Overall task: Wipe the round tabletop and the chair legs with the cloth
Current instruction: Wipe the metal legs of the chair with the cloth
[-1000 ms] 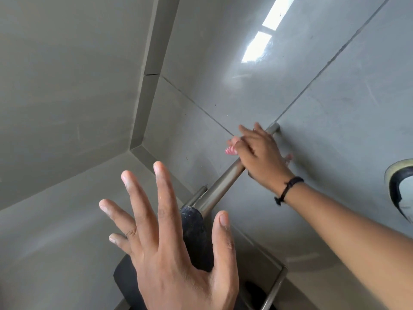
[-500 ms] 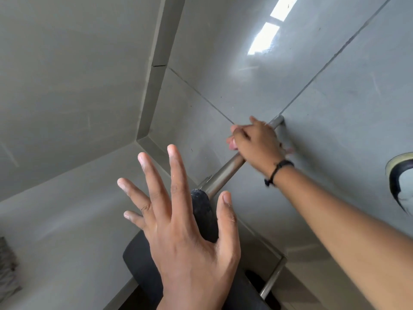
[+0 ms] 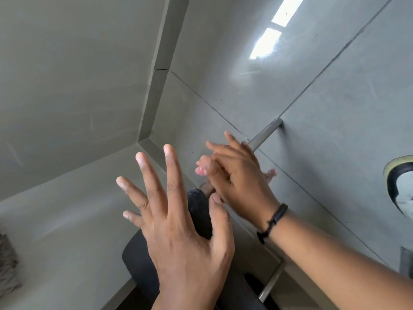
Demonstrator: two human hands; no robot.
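On the chair leg [image 3: 264, 134], cloth-wrapped right hand [image 3: 237, 175].

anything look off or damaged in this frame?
Nothing damaged or spilled. The right hand wraps the pink cloth around the metal chair leg; the left hand hovers open, fingers spread. The view is steeply tilted.

The grey tiled floor [image 3: 335, 153] is seen below. The metal chair leg [image 3: 266, 132] is stood on it.
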